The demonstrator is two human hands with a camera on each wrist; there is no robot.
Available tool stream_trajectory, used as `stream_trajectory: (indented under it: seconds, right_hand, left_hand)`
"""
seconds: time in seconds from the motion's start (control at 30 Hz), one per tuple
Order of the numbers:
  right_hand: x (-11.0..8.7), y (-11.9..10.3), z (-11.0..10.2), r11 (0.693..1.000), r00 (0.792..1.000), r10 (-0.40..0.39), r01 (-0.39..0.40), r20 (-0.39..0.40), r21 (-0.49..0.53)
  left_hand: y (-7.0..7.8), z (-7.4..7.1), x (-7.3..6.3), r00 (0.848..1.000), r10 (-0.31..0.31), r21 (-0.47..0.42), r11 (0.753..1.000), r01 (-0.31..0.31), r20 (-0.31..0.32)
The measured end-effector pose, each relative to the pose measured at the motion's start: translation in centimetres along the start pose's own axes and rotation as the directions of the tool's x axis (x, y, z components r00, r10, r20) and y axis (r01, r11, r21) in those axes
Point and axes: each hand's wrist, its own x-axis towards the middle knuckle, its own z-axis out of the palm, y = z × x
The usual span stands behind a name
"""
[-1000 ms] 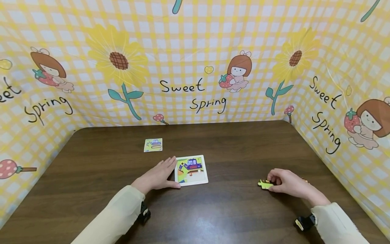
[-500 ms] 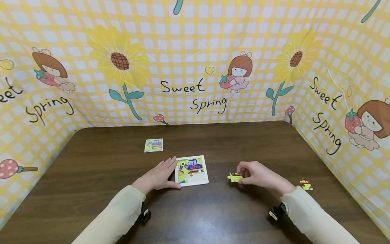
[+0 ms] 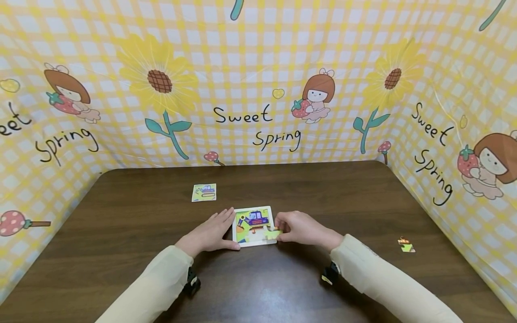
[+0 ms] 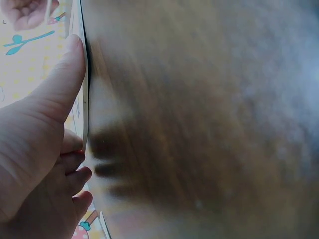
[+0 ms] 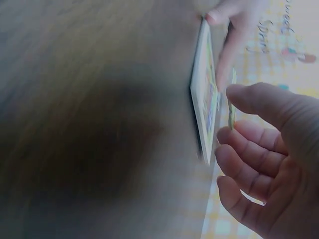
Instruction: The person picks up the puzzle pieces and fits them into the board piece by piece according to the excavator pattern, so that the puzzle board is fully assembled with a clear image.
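A white-framed jigsaw puzzle tray (image 3: 253,243) lies on the table, its picture a purple excavator with a pale bare area at the lower right. My left hand (image 3: 211,231) rests along its left edge, fingers straight, thumb at the near left corner. In the right wrist view a thin puzzle piece (image 5: 232,110) stands edge-on between the thumb and fingers of my right hand (image 5: 269,144). In the head view that yellow-green piece (image 3: 272,234) overlaps the tray's right side, and my right hand (image 3: 303,229) pinches its right end.
Loose puzzle pieces (image 3: 406,245) in orange and green lie on the table (image 3: 343,193) at the right. A small picture card (image 3: 203,192) showing the excavator lies behind the tray to the left. Patterned cloth (image 3: 242,134) walls in the table's back and sides.
My right hand has carried the puzzle piece leftward from the table's right side to the tray, uncovering the loose pieces there. The left hand has stayed on the tray's edge.
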Motion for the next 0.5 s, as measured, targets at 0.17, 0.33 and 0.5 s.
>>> stream_trajectory:
  seconds: [0.17,0.33,0.5]
  right_hand:
    - [1.6,-1.0,1.2,0.998,1.000,-0.017,0.017,-0.001,-0.060]
    - [2.9,-1.7,2.0,0.996,1.000,-0.022,0.023,0.011,-0.083]
    - [3.6,-2.2,2.3,0.995,0.999,-0.025,0.027,0.030,-0.096]
  left_hand:
    - [-0.1,0.0,0.0,1.000,-0.002,0.004,1.000,0.002,0.001]
    - [-0.2,0.0,0.0,1.000,-0.007,-0.001,1.000,0.007,-0.003]
    - [-0.2,0.1,0.1,1.000,0.001,-0.008,1.000,-0.002,-0.006]
